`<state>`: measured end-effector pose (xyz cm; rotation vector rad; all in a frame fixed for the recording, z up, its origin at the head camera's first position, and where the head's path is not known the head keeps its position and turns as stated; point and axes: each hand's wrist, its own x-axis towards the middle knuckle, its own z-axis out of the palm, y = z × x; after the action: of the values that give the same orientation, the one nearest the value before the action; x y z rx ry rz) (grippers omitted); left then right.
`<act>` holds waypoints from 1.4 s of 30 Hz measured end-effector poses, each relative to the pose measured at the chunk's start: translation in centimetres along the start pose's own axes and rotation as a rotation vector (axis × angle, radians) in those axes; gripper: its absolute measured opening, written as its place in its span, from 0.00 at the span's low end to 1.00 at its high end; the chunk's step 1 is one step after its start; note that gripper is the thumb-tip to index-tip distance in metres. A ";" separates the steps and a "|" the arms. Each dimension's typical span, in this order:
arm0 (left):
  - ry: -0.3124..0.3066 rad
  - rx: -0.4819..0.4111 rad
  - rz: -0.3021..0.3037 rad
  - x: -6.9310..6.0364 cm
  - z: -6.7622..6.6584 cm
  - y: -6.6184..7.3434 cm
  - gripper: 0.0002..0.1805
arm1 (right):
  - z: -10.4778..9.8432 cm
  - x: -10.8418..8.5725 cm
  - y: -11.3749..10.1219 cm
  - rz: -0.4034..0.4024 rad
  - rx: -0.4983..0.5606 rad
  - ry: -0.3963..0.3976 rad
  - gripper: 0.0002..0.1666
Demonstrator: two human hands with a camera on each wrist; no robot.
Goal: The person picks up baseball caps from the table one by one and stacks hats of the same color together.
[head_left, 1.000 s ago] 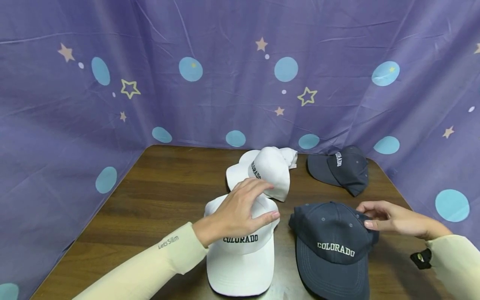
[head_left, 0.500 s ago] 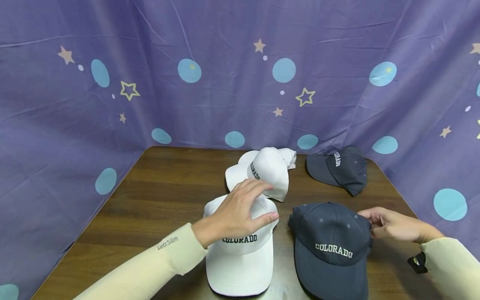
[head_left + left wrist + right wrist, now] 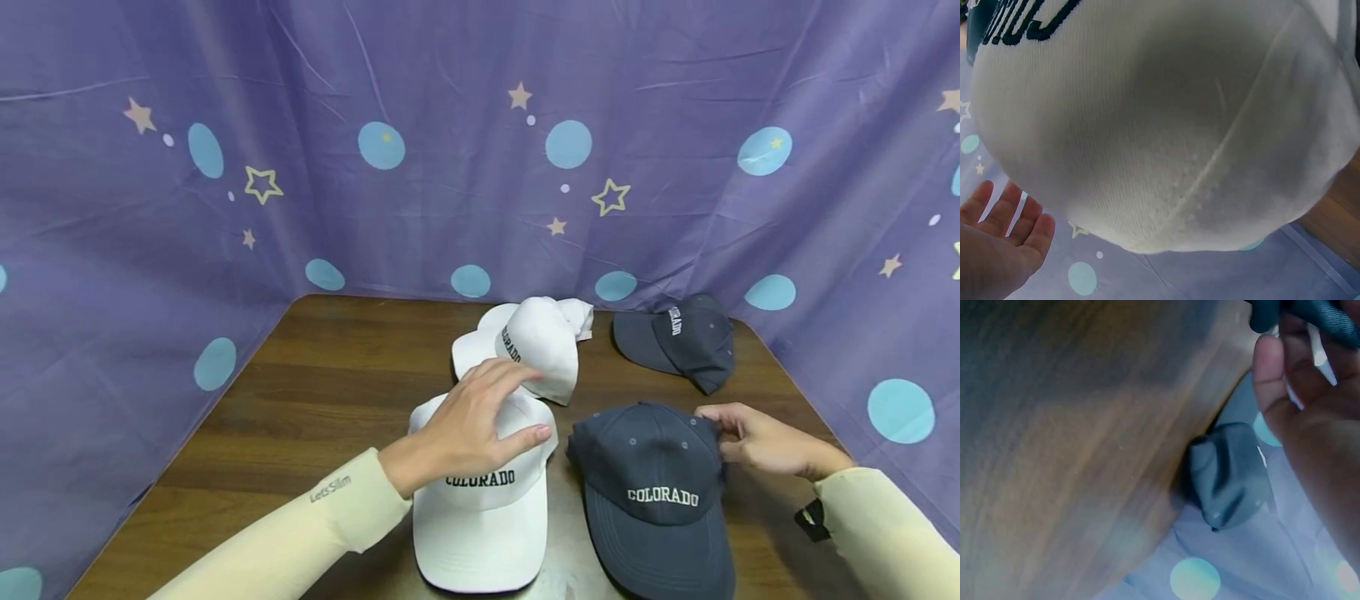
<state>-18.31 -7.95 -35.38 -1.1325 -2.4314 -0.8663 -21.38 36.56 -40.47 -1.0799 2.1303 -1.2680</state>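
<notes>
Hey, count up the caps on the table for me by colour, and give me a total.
White: 3 (front white cap, middle white cap, and what looks like a mostly hidden white cap behind it)
Dark blue-grey: 2 (front dark cap, back dark cap)
Total: 5 caps in sight

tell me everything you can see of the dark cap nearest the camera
The near dark cap is blue-grey and looks like woven fabric, with a rounded, seamed crown, small eyelets and a curved brim stitched in rows. Pale capitals across the front read COLORADO. It sits crown up on the wooden table, brim toward the person, its front edge cut off by the head view's lower border. The near white cap lies to its left. The right hand appears to pinch its right rear edge.
</notes>
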 end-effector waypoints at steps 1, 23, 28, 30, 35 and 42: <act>-0.001 0.005 -0.001 0.0 0.0 0.0 0.34 | 0.0 -0.1 -0.3 -0.003 -0.036 0.025 0.28; 0.065 0.072 -0.035 -0.6 -1.0 -2.1 0.31 | 0.9 0.1 -4.1 0.195 -0.480 0.620 0.11; 0.069 0.076 -0.057 -0.4 -1.4 -2.9 0.30 | 1.2 0.1 -4.1 0.255 -0.564 0.662 0.13; 0.064 0.077 -0.079 -0.3 -1.6 -3.4 0.30 | 1.2 0.0 -4.1 0.262 -0.568 0.669 0.13; 0.066 0.082 -0.162 0.3 -2.3 -4.7 0.30 | 1.2 -0.1 -4.3 0.282 -0.568 0.691 0.14; 0.020 0.117 -0.212 1.9 -2.8 -6.5 0.31 | 1.3 -0.4 -4.3 0.306 -0.563 0.705 0.16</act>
<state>-24.42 -11.89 -34.81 -0.8327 -2.5817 -0.7777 -18.56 34.98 -37.39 -0.4603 3.1664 -1.0084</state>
